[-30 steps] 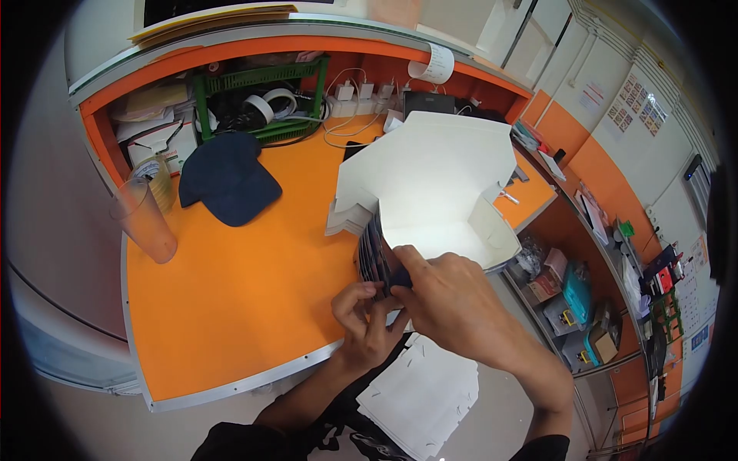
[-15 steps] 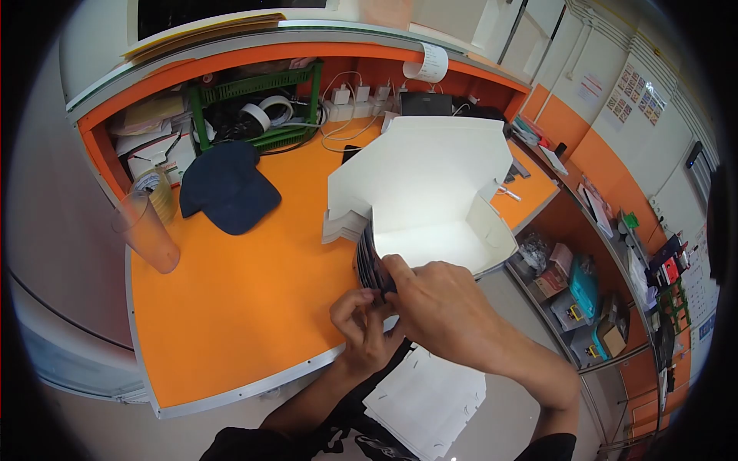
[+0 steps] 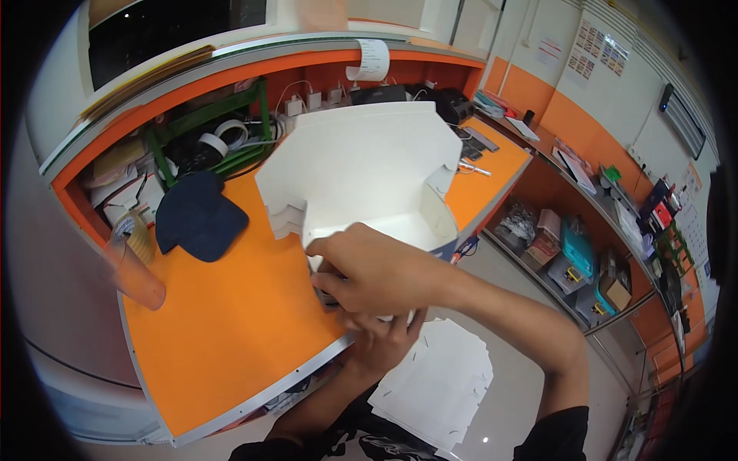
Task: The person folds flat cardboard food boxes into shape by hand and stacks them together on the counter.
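Note:
A nest of open white cardboard boxes point(image 3: 361, 161) stands at the near edge of the orange table, its large lid flap raised and several layered side flaps showing at the left. My right hand point(image 3: 384, 269) is closed over the near left corner of the boxes, thumb and fingers bent round the wall. Below it, my left hand point(image 3: 380, 342) has curled fingers against the underside of the same corner; the right hand partly covers it. White flat cardboard sheets point(image 3: 438, 384) lie on my lap, just under the hands.
On the orange table point(image 3: 238, 338) are a dark blue cap point(image 3: 201, 217), a clear orange-tinted cup point(image 3: 140, 280) and a tape roll point(image 3: 137, 237). A green basket point(image 3: 207, 131) stands at the back. Shelves with a teal-lidded bin point(image 3: 576, 250) are at the right.
My right hand has moved left and over the near corner of the boxes, now covering more of the left hand. The whole view has shifted, with table objects appearing lower and further left.

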{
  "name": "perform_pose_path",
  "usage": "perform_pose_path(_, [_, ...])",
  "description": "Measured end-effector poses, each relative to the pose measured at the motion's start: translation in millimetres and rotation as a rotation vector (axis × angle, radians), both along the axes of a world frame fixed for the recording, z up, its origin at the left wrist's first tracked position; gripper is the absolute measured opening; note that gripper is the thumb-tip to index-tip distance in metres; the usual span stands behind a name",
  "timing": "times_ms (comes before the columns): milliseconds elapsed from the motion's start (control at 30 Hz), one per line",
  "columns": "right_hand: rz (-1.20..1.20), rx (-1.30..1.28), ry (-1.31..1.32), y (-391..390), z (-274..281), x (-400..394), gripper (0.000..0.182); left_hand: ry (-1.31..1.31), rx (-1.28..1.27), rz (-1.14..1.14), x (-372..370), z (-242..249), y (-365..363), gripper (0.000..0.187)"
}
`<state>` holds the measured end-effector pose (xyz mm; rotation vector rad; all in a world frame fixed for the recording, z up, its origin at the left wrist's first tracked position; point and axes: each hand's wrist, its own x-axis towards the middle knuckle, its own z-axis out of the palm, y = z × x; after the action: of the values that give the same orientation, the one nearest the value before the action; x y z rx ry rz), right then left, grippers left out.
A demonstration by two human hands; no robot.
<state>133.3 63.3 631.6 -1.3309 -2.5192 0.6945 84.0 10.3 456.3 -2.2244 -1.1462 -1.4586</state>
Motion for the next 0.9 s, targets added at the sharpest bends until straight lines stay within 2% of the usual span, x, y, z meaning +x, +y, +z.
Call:
perform_pose_path(133, [0.094, -0.113, 0.017, 11.5, 20.4, 11.4, 0.042, -0.056, -0.009, 0.154, 2.8, -3.8, 12.0, 0.049])
perform_pose_path(167, [0.121, -0.008, -0.035, 7.5, 28.6, 20.2, 0.046, -0.074, -0.022, 0.136, 0.2, -2.4, 13.8, 0.041])
perform_pose_path(200, [0.15, 0.096, -0.086, 5.5, 35.2, 31.0, 0.051, -0.074, -0.022, 0.135, -4.1, -0.6, 15.4, 0.041])
perform_pose_path(233, [0.189, 0.117, -0.098, 11.8, 33.2, 50.5, 0.061, -0.103, -0.036, 0.083, -9.6, 2.2, 16.9, 0.037])
perform_pose_path(333, [0.313, 0.243, -0.152, 12.1, 34.7, 106.5, 0.055, -0.181, -0.06, -0.021, -25.8, 14.3, 16.5, 0.026])
perform_pose_path(400, [0.279, 0.209, -0.381, 4.1, 35.4, 121.2, 0.042, -0.192, -0.162, -0.126, -40.2, 22.0, 12.4, 0.025])
perform_pose_path(433, [0.286, 0.21, -0.385, 0.4, 33.6, 118.7, 0.042, -0.182, -0.189, -0.141, -46.7, 23.1, 11.8, 0.026])
perform_pose_path(500, [0.25, 0.22, -0.433, -11.6, 29.9, 109.3, 0.026, -0.18, -0.198, -0.136, -56.1, 25.9, 7.9, 0.029])
perform_pose_path(533, [0.259, 0.215, -0.429, -17.5, 30.1, 102.7, 0.026, -0.173, -0.207, -0.135, -59.7, 27.5, 4.2, 0.032])
perform_pose_path(600, [0.216, 0.343, -0.476, -26.4, 31.0, 89.0, 0.016, -0.164, -0.202, -0.085, -60.1, 33.1, -2.9, 0.039])
perform_pose_path(700, [0.226, 0.491, -0.472, -27.9, 21.2, 77.1, 0.017, -0.211, -0.229, -0.054, -54.3, 35.1, -5.6, 0.049])
perform_pose_path(833, [0.311, 0.506, -0.329, -21.4, 15.7, 77.3, 0.022, -0.266, -0.168, -0.076, -52.4, 20.3, 6.1, 0.048])
perform_pose_path(900, [0.375, 0.423, -0.255, -18.0, 12.1, 76.3, 0.025, -0.293, -0.141, -0.08, -49.1, 22.1, 8.3, 0.046])
